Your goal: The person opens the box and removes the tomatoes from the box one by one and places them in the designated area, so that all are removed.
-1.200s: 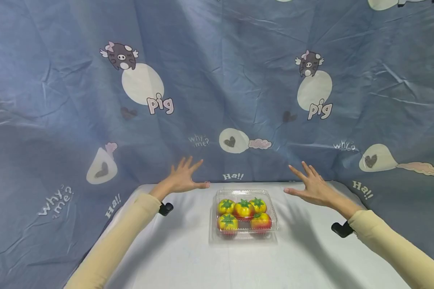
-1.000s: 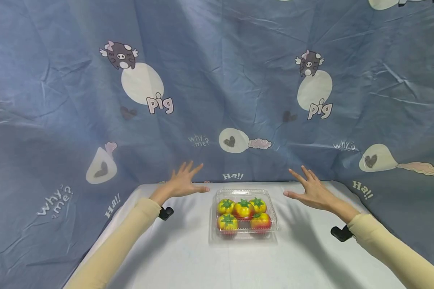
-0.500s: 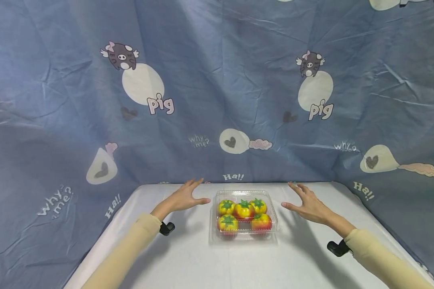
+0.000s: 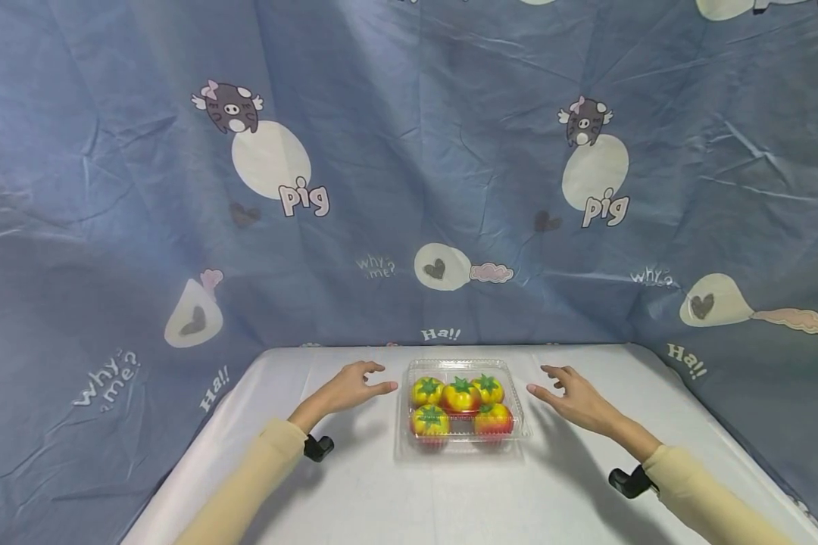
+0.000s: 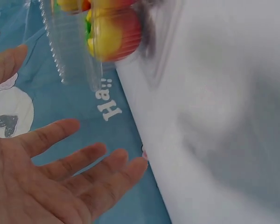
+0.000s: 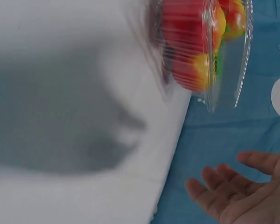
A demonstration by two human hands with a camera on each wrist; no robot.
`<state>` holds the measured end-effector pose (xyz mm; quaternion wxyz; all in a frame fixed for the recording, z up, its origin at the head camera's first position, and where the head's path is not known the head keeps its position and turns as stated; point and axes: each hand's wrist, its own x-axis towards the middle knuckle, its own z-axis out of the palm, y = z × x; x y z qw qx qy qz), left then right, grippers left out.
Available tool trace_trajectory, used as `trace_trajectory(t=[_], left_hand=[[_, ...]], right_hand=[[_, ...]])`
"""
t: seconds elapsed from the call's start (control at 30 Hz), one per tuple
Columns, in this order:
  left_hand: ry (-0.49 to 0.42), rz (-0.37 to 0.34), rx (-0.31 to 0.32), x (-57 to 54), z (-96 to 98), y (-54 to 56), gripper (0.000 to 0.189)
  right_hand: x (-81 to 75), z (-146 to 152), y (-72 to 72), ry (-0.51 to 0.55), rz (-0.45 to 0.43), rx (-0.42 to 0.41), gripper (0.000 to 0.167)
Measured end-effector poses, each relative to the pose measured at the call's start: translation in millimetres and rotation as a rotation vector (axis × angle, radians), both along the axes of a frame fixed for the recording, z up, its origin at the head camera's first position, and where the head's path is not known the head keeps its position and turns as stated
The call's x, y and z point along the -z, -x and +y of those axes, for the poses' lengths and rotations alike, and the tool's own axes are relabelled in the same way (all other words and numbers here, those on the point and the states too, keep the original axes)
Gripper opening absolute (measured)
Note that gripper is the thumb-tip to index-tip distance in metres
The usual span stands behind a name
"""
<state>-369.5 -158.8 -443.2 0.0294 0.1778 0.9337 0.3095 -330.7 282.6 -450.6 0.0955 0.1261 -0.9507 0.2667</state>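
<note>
A clear plastic clamshell box [image 4: 462, 437] sits on the white table, its ribbed lid down over several red-and-yellow tomatoes [image 4: 460, 395] with green leafy tops. To its left is my left hand [image 4: 350, 388], thumb and fingers spread apart and a small gap short of the box. My right hand [image 4: 576, 397] is on the other side, thumb pointing at the box's right wall, also apart from it. In the left wrist view the palm [image 5: 42, 186] faces up with relaxed fingers. The right wrist view has loosely bent fingers [image 6: 214, 191] below the box. Both hands hold nothing.
A white cloth covers the table [image 4: 443, 499]. Behind it hangs a blue curtain [image 4: 382, 174] with pig prints, reaching down to the table's back edge. Each wrist wears a small black camera, such as the left one [image 4: 319, 448].
Both hands have come down from above the table's back edge to either side of the box, their fingers less widely spread. The box and tomatoes have stayed put.
</note>
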Motion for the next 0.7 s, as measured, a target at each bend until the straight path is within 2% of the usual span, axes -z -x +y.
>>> trace_trajectory(t=[0.23,0.4,0.53,0.7], left_hand=[[-0.060,-0.028,0.008,15.8,8.9,-11.7,0.063],[-0.103,-0.008,0.022,26.2,16.6,-17.2,0.054],[-0.196,-0.037,0.020,33.7,20.6,-20.7,0.045],[-0.304,-0.089,0.029,40.4,24.8,-26.8,0.046]], right_hand=[[8.1,-12,-2.5,0.057,-0.026,-0.017,0.062],[9.1,-20,-7.0,0.122,-0.066,-0.005,0.056],[11.0,-26,-9.1,0.213,-0.128,0.011,0.058],[17.8,-29,-10.5,0.305,-0.188,0.034,0.058]])
